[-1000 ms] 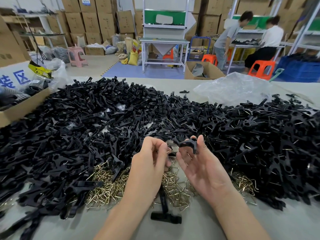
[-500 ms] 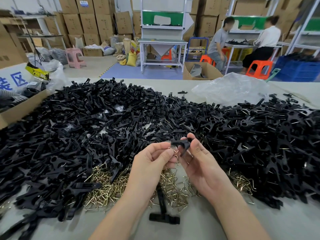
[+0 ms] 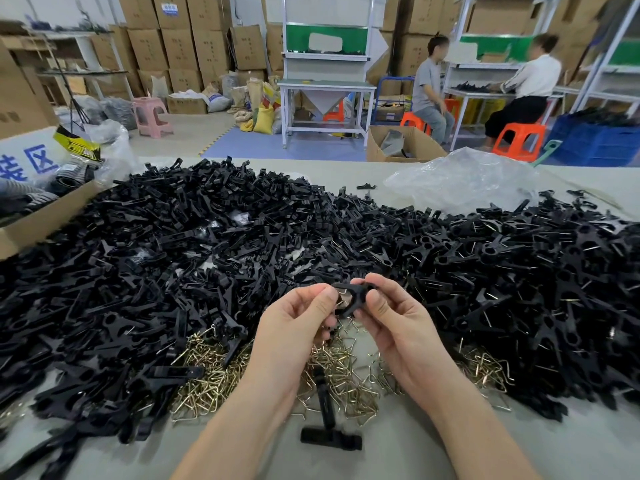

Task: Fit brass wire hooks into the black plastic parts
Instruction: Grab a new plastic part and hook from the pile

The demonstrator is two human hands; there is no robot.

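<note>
Both hands meet above the table's middle. My right hand (image 3: pixel 394 317) pinches a small black plastic part (image 3: pixel 353 295) between thumb and fingers. My left hand (image 3: pixel 298 323) pinches a brass wire hook (image 3: pixel 343 292) against the part's left side; most of the hook is hidden by my fingers. Below my hands lies a heap of loose brass wire hooks (image 3: pixel 214 372). A big pile of black plastic parts (image 3: pixel 173 258) covers the table to the left, and a pile of parts with wires showing (image 3: pixel 536 289) lies to the right.
A black T-shaped tool (image 3: pixel 329 434) lies on the grey table near the front edge. An open cardboard box (image 3: pixel 38 220) sits at the far left. A crumpled clear plastic bag (image 3: pixel 464 181) lies at the back right. Two people sit at benches beyond the table.
My hands have drawn together, and the right hand brought the black part leftward to meet the hook in my left fingers. The part now sits between both thumbs.
</note>
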